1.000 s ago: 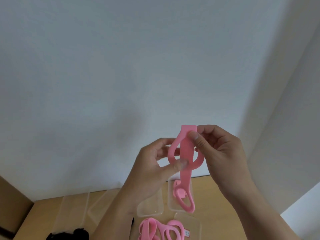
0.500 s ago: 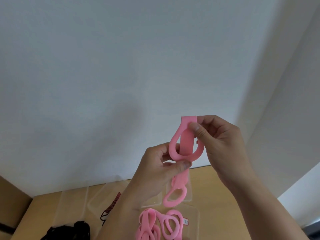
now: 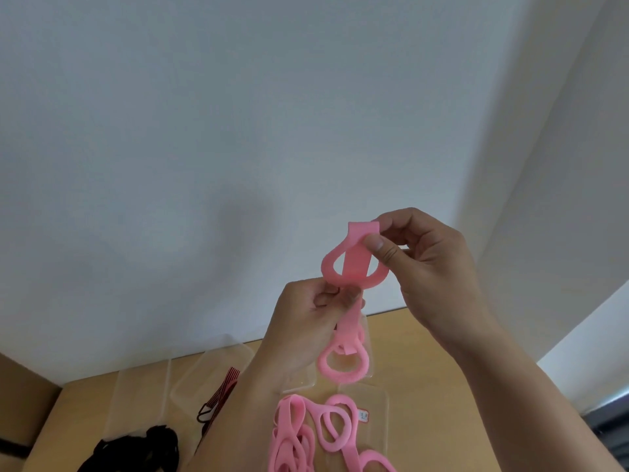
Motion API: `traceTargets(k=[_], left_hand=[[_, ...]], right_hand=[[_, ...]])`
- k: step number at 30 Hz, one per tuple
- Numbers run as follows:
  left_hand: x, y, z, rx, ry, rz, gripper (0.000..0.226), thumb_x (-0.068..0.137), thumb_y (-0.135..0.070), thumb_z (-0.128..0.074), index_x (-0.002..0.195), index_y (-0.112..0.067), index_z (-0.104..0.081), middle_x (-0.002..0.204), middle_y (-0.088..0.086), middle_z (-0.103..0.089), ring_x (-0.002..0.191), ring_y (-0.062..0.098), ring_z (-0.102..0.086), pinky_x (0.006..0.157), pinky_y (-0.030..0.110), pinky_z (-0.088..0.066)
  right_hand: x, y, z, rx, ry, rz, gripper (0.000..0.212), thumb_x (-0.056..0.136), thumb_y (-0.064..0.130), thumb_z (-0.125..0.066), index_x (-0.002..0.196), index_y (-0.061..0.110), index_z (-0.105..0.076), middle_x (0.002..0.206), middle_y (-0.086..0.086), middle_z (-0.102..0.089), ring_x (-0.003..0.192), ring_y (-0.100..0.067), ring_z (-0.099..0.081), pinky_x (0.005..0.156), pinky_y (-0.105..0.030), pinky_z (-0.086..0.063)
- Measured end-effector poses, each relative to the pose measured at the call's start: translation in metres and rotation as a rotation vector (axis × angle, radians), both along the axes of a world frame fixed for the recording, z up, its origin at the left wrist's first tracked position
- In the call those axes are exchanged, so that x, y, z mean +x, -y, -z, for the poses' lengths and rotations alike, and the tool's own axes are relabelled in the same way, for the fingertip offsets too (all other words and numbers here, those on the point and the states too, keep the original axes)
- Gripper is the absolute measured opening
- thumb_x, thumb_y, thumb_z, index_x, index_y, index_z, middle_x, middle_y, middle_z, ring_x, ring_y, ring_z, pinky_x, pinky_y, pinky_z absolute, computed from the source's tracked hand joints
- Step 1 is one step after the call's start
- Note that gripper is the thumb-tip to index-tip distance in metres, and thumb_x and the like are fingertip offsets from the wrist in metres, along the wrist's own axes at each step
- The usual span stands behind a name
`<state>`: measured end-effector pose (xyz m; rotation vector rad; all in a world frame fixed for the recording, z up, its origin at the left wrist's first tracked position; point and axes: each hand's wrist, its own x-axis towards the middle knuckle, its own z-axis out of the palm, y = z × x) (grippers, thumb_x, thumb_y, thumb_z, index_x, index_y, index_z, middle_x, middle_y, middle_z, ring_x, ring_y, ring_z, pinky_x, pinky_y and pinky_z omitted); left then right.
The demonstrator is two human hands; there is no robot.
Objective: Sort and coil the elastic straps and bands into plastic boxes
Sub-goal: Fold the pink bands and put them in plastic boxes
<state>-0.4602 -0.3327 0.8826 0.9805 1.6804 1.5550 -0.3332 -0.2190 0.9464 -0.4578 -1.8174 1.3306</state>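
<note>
Band (image 3: 355, 264): pink, held up before the wall, folded into two side loops around a flat middle strip.
Right hand (image 3: 439, 274): thumb and fingers pinch the top fold.
Left hand (image 3: 303, 321): pinches the band just under the loops.
Tail: hangs below my left hand and ends in a ring (image 3: 340, 379) over a clear box (image 3: 369, 338); can't tell if they touch.
Change: left pinch has dropped from mid-loop to below the loops; tail shorter.
Meaning: coil part-formed, I judge; tail to wind before boxing.
Nearer box (image 3: 377, 403): holds pink bands (image 3: 289, 427).
</note>
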Motion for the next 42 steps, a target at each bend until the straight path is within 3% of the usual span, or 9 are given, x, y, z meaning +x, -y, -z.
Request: traceTargets(k=[4,11,14,21,28,32,38,40,42], left_hand=[[0.000,-0.003,0.002,-0.011,0.031,-0.008,0.030,0.092,-0.044,-0.066,0.102,-0.018,-0.077,0.094,0.003,-0.080,0.087,0.023,-0.078,0.074,0.034,-0.064],[-0.007,-0.007,-0.002,0.061,0.337,-0.041,0.018,0.101,-0.022,-0.063,0.107,-0.019,-0.080,0.104,0.015,-0.077,0.086,0.030,-0.073,0.081,0.047,-0.063],[-0.011,-0.010,-0.010,0.075,0.337,-0.037,0.025,0.098,-0.011,-0.059,0.108,-0.019,-0.080,0.104,0.012,-0.076,0.087,0.028,-0.071,0.082,0.053,-0.062],[-0.023,-0.010,-0.022,0.107,0.465,-0.117,0.018,0.095,-0.020,-0.067,0.101,-0.009,-0.080,0.096,0.012,-0.076,0.084,0.029,-0.073,0.074,0.041,-0.060],[-0.024,-0.012,-0.030,0.127,0.631,-0.114,0.057,0.103,-0.046,-0.051,0.122,0.004,-0.069,0.107,0.018,-0.068,0.094,0.031,-0.067,0.085,0.045,-0.061],[-0.027,-0.012,-0.029,0.174,0.431,-0.021,0.045,0.096,-0.036,-0.066,0.116,0.004,-0.071,0.102,0.018,-0.069,0.089,0.029,-0.067,0.081,0.041,-0.059],[-0.031,-0.014,-0.026,0.146,0.284,-0.173,0.010,0.093,-0.013,-0.073,0.099,-0.007,-0.078,0.100,0.017,-0.077,0.088,0.031,-0.075,0.077,0.045,-0.062],[-0.032,-0.015,-0.028,0.157,0.245,-0.246,0.007,0.094,-0.009,-0.071,0.097,-0.005,-0.076,0.100,0.015,-0.078,0.089,0.029,-0.076,0.076,0.046,-0.062],[-0.034,-0.015,-0.029,0.169,0.215,-0.301,0.008,0.093,-0.006,-0.071,0.099,-0.001,-0.071,0.100,0.016,-0.077,0.090,0.031,-0.077,0.076,0.050,-0.063]], right_hand=[[0.002,-0.003,-0.001,0.124,0.029,-0.027,0.015,0.090,0.013,-0.074,0.089,0.028,-0.069,0.088,0.009,-0.070,0.081,-0.009,-0.063,0.072,-0.019,-0.049],[0.016,-0.008,-0.005,0.353,0.182,-0.094,0.015,0.086,0.020,-0.078,0.089,0.034,-0.075,0.080,0.013,-0.054,0.077,-0.015,-0.053,0.073,-0.013,-0.041],[0.017,-0.009,-0.001,0.389,0.262,-0.129,0.019,0.084,0.016,-0.080,0.089,0.034,-0.076,0.080,0.009,-0.056,0.078,-0.016,-0.058,0.070,-0.015,-0.043],[0.009,-0.004,0.019,0.478,0.337,-0.066,0.030,0.087,0.006,-0.076,0.092,0.036,-0.074,0.088,0.014,-0.060,0.089,-0.007,-0.064,0.070,-0.017,-0.047],[0.003,0.004,0.027,0.573,0.324,-0.012,0.024,0.085,0.005,-0.078,0.095,0.027,-0.077,0.091,0.009,-0.061,0.084,-0.009,-0.063,0.067,-0.025,-0.048],[0.000,0.005,0.027,0.583,0.319,-0.002,0.028,0.084,0.000,-0.077,0.093,0.026,-0.077,0.090,0.006,-0.060,0.081,-0.011,-0.061,0.064,-0.025,-0.045],[-0.002,0.004,0.032,0.609,0.321,-0.005,0.029,0.084,0.004,-0.079,0.098,0.029,-0.075,0.096,0.009,-0.059,0.087,-0.008,-0.060,0.069,-0.019,-0.047],[-0.002,0.003,0.036,0.488,0.313,-0.063,0.033,0.086,0.015,-0.078,0.106,0.037,-0.065,0.105,0.016,-0.057,0.100,-0.007,-0.062,0.078,-0.021,-0.053],[-0.001,0.002,0.036,0.166,0.317,-0.180,0.035,0.083,0.034,-0.077,0.106,0.045,-0.053,0.113,0.019,-0.059,0.108,-0.008,-0.064,0.084,-0.031,-0.058]])
